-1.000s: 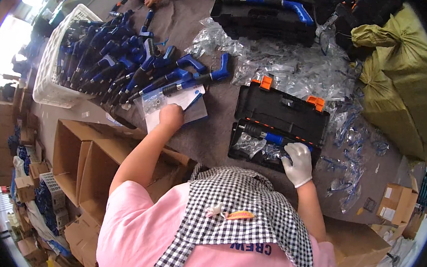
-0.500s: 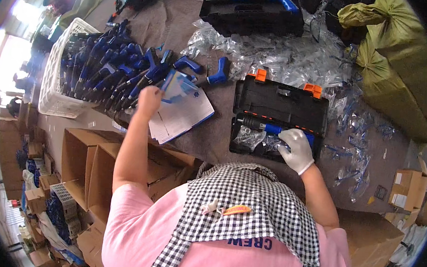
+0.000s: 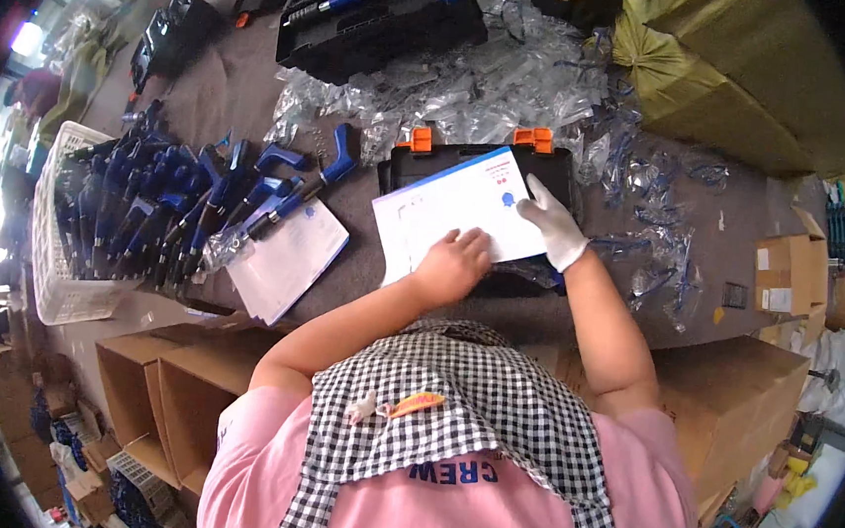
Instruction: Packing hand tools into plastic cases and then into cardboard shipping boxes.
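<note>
A white printed sheet (image 3: pixel 447 206) with a blue edge lies tilted over the open black plastic case (image 3: pixel 390 175), hiding most of what is inside. My left hand (image 3: pixel 454 265), bare, rests on the sheet's lower part with its fingers extended. In a white glove, my right hand (image 3: pixel 555 225) grips the sheet's right edge. A bit of blue shows below the right hand in the case. To the left lies a stack of similar sheets (image 3: pixel 293 264), with blue-handled tools (image 3: pixel 283 203) partly over it.
A white plastic basket (image 3: pixel 92 303) overflows with blue and black tools at the left. Clear plastic bags (image 3: pixel 516 83) cover the far side. Another open case (image 3: pixel 380 47) holds a blue tool. An olive sack (image 3: pixel 745 81) stands far right; cardboard boxes (image 3: pixel 184 394) sit below the table edge.
My left hand has moved right from the stack, and a sheet now lies over the case. My right hand has left the blue tool and holds the sheet's edge. The view has shifted.
</note>
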Tool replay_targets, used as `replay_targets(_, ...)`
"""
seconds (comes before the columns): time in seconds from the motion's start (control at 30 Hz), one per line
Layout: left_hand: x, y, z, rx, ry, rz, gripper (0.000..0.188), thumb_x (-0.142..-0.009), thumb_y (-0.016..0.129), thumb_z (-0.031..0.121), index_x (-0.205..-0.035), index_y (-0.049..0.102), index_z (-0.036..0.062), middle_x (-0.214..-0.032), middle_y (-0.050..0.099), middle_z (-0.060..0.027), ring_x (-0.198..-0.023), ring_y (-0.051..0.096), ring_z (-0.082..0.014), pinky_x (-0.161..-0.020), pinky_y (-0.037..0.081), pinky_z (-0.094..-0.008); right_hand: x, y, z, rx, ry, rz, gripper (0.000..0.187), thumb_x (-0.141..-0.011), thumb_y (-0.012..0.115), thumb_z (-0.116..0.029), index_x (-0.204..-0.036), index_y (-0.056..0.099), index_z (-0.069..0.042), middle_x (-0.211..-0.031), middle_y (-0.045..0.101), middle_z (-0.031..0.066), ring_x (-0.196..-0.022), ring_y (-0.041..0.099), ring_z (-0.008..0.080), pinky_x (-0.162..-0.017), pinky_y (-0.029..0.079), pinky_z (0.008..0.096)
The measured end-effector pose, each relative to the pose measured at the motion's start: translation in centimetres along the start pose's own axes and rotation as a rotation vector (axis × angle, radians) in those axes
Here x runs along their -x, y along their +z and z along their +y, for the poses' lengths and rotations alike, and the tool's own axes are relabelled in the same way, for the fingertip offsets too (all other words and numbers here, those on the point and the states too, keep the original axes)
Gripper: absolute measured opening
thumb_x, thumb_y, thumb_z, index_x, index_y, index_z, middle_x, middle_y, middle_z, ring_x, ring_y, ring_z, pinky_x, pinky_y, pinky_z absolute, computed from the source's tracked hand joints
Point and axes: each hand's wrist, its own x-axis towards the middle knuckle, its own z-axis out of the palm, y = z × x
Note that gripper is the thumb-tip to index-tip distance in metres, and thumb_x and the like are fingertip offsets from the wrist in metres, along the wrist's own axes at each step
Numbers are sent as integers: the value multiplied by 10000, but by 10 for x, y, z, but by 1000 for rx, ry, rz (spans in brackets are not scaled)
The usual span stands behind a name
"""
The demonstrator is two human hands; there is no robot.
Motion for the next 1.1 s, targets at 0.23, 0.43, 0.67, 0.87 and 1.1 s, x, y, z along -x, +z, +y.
replay_targets(0.23, -44, -15, -20, 137, 73, -94, 239, -841, 626, 289, -842, 585, 54, -898, 655, -114, -845, 655, -279, -755, 522, -407, -16, -72, 30, 816, 159, 400, 873, -670, 696, -104, -1451, 330, 35, -1092, 666, 239, -974, 663, 329, -876, 509, 337)
replay_targets(0.43, -21, -30, -85, 314, -270, -127, 634, -889, 534, 566, -1313, 564, 95, -1369, 520, -199, -1317, 429, -399, -1068, 342, -528, -25, -108, 54, 888, 188, 433, 902, -676, 685, -70, -1472, 274, 37, -831, 680, 122, -724, 646, 200, -707, 516, 316)
replay_targets(0.67, -25, 21, -99, 115, -280, -315, 624, -923, 478, 535, -1435, 429, 182, -1558, 289, -114, -1455, 176, -385, -1096, 214, -643, 28, 12, -61, 1896, -180, 227, 787, -738, 752, -330, -1427, 426, -133, -1414, 465, 145, -1312, 415, 350, -1092, 325, 481)
replay_targets(0.87, -42, 21, -92, 126, -320, -304, 607, -926, 489, 523, -1412, 461, 161, -1552, 288, -146, -1458, 175, -374, -1096, 201, -650, 36, 46, -15, 1945, -395, -451, 483, -844, 597, -316, -1263, 544, -83, -1326, 541, 134, -1249, 493, 280, -1072, 341, 477)
replay_targets(1.1, -20, 20, -198, 442, -1018, 498, 450, -823, 739, 303, -1121, 636, -19, -1080, 672, -179, -971, 633, -314, -870, 476, -387, 34, 25, 16, 1875, -516, -127, 201, -852, 503, -154, -980, 641, -82, -957, 669, 64, -920, 641, 220, -876, 454, 375)
